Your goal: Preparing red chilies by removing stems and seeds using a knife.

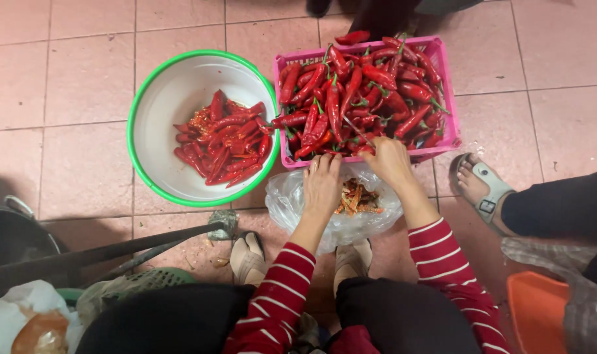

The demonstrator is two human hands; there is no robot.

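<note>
Both hands reach into the pink basket [442,49] of red chillies [367,92]; the left hand [322,185] lies loosely curled and holds nothing visible, and the right hand [388,160] has its fingers pinched on a thin stem [356,129].

A white bowl with a green rim [155,105] sits on the pink tiled floor [62,85], holding cut red chili pieces [223,141]. Lower left lie a dark pot [13,236], a long dark handle [115,249] and a white bag [23,314]. At the right are a sandalled foot [478,183] and an orange tub [537,311].
</note>
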